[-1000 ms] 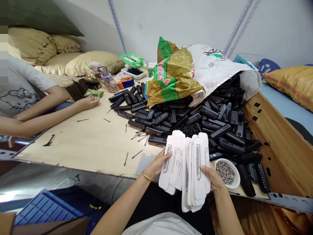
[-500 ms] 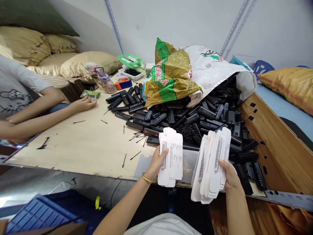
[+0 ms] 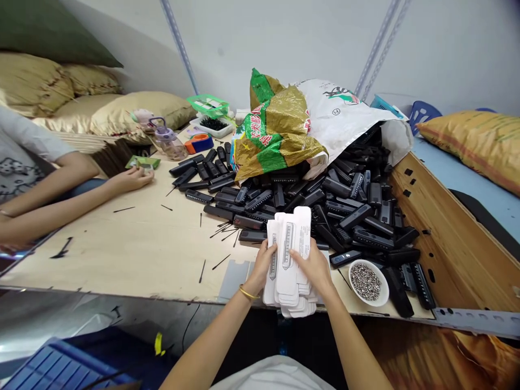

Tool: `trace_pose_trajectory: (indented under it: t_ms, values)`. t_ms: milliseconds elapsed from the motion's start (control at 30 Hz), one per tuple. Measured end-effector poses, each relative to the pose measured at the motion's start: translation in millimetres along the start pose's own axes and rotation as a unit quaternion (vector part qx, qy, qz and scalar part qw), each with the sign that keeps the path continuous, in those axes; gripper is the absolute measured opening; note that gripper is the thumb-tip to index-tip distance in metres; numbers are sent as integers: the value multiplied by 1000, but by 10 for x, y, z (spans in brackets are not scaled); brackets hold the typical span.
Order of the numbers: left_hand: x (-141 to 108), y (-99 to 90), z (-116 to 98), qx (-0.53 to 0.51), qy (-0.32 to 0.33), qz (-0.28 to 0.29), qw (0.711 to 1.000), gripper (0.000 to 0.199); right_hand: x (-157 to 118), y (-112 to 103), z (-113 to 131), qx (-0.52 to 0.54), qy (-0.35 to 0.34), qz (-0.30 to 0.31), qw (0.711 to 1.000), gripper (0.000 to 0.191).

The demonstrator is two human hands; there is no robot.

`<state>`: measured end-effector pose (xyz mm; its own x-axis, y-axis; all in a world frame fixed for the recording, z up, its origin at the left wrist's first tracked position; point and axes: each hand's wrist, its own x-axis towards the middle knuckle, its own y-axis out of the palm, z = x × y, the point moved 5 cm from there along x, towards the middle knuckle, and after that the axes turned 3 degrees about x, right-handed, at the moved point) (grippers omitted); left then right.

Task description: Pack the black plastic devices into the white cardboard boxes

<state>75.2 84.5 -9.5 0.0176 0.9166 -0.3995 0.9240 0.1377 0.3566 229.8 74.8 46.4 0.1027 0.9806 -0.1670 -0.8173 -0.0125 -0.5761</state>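
Note:
Together my hands hold one uneven stack of flat white printed cartons [image 3: 286, 276] at the table's front edge. My left hand [image 3: 260, 269] is closed on the stack's left side, thumb on top. On the right side my right hand [image 3: 316, 269] grips it, thumb pressed over a line drawing of a long comb-like item. My fingers underneath are hidden. Just behind the stack lies a heap of black plastic comb-like pieces [image 3: 260, 201]. A white bowl of small metal pieces [image 3: 368, 281] stands to the right of my right hand.
A grey sheet [image 3: 232, 279] lies beside my left hand. Loose black sticks [image 3: 221, 262] are scattered leftward. A gold-green bag [image 3: 276, 132] and a white sack [image 3: 337, 119] cover the heap's back. A wooden board [image 3: 459, 238] borders the right. Another person's hand [image 3: 136, 179] rests at left.
My right hand has moved left, bringing its cartons against those in my left hand, so two separate bundles are now one stack. The bowl of metal pieces has come into sight.

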Motion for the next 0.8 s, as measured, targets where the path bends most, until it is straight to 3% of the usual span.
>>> trace_pose_trajectory:
  t_ms: [133, 233, 400, 500, 633, 700, 800]
  values:
    - [3, -3, 10, 9, 15, -21, 1000, 36, -64, -41, 141, -125, -42, -25, 991, 48]
    - [20, -4, 34, 8, 22, -19, 1000, 39, -28, -29, 9, -122, -24, -40, 991, 44]
    - [38, -43, 61, 27, 42, -22, 999, 41, -11, 47, -320, 116, 31, -62, 991, 49]
    - [44, -68, 79, 38, 55, -21, 998, 44, -38, 110, -439, 273, 62, -31, 959, 52]
    - [71, -89, 117, 50, 62, -25, 997, 46, -73, 151, -498, 440, 83, 36, 894, 55]
    - [83, -91, 125, 58, 65, -32, 996, 47, -74, 156, -498, 487, 80, 44, 869, 52]
    - [72, -71, 97, 75, 71, -40, 994, 49, -60, 179, -467, 507, 70, 20, 859, 50]
